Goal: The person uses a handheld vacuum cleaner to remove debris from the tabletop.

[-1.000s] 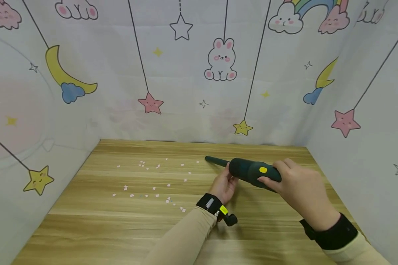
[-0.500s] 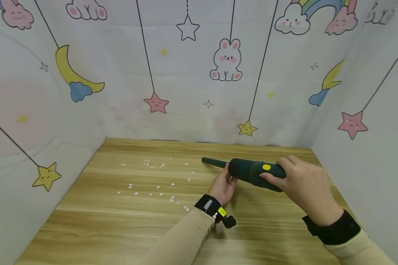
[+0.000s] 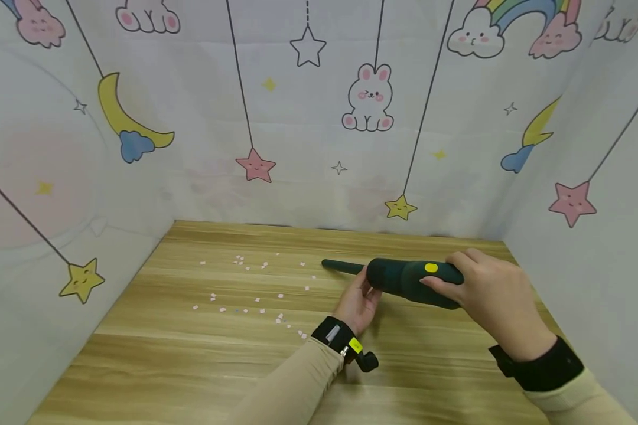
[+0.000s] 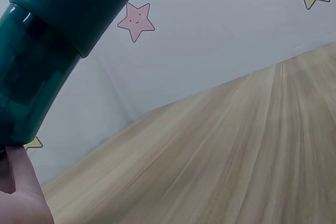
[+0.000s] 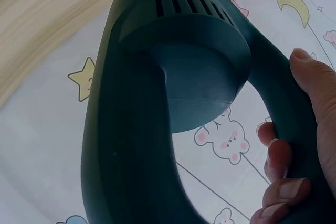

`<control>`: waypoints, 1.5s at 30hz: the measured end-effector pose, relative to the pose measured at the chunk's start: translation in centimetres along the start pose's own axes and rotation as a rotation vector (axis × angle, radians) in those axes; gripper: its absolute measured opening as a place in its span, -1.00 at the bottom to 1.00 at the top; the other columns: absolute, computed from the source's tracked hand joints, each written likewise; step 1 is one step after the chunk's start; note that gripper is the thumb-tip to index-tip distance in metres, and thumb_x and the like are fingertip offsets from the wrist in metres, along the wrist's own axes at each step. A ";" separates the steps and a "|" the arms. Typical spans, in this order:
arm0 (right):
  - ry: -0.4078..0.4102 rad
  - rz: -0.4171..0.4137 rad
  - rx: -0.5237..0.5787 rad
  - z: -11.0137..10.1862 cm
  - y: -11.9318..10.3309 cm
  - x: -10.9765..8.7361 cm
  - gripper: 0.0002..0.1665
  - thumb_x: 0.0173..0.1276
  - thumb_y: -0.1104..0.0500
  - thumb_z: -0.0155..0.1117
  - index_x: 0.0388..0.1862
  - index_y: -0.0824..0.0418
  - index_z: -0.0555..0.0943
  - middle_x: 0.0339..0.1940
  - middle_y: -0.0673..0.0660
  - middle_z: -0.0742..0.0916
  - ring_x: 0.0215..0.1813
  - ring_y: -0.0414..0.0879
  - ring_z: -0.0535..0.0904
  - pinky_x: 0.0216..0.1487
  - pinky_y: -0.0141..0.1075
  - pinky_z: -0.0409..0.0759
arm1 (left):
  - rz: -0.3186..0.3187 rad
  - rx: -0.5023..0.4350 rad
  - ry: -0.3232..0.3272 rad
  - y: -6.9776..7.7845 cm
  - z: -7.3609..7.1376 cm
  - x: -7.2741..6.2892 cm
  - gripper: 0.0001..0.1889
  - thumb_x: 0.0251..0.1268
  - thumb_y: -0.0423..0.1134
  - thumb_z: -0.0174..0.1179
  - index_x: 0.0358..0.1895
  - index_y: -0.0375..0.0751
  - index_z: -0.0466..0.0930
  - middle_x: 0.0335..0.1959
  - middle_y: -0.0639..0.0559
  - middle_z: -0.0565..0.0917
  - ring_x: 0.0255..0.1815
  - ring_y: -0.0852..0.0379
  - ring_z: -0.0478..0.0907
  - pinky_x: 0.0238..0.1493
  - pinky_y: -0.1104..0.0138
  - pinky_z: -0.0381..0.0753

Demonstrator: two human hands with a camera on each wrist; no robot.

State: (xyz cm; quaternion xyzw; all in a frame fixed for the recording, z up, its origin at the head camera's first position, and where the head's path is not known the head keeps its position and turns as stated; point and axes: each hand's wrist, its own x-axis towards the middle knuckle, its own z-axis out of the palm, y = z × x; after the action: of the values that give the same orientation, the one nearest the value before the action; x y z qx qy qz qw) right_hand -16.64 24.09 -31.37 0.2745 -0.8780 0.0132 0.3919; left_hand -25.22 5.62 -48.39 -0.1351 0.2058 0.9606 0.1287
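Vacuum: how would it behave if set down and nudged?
The vacuum is likely stiff: it looks like hard plastic. Being round-bodied, it might roll, though the loop handle would probably limit that. The glossy front could be slippery.

The right hand [image 5: 323,108] holds the loop handle [image 5: 289,103] of a dark green appliance [image 5: 126,108], which has narrow vent slots [image 5: 190,2].

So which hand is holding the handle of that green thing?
The right hand, its fingers curled round the handle behind the yellow spot; the left hand is instead at the front of the green device, by the thin nozzle.
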 end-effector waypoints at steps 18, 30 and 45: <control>0.050 -0.012 0.057 0.4 0.8 0.1 -0.31 0.20 -0.44 0.18 -0.53 0.18 0.63 -0.62 0.04 0.61 -0.75 -0.23 0.25 -0.78 -0.40 0.09 | -0.018 0.016 0.041 0.3 -0.5 -1.5 -0.84 0.32 -0.16 0.25 -0.18 -0.15 0.58 -0.15 0.01 0.55 -0.19 0.17 0.55 0.01 0.41 0.56; 0.045 -0.018 0.054 0.1 1.1 0.5 -0.53 0.07 -0.21 0.40 -0.59 0.18 0.61 -0.71 0.02 0.55 -0.77 -0.18 0.32 -0.79 -0.37 0.12 | -0.036 -0.003 0.074 0.3 -0.4 -3.0 -0.82 0.30 -0.17 0.25 -0.16 -0.16 0.53 -0.14 0.01 0.51 -0.18 0.17 0.55 0.01 0.41 0.57; 0.049 -0.005 0.031 0.3 2.0 1.1 -0.43 0.25 -0.25 0.21 -0.64 0.20 0.57 -0.78 0.00 0.45 -0.78 -0.18 0.23 -0.80 -0.37 0.04 | 0.036 0.008 0.134 -0.5 0.0 -4.2 -0.83 0.20 -0.18 0.28 -0.26 -0.16 0.54 -0.28 0.04 0.54 -0.25 0.15 0.54 -0.11 0.42 0.60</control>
State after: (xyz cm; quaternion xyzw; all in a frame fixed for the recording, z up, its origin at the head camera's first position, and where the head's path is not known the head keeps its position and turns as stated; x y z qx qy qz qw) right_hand -18.39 25.17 -30.40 0.2823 -0.8673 0.0325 0.4088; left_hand -21.19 5.25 -47.24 -0.1950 0.2201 0.9508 0.0980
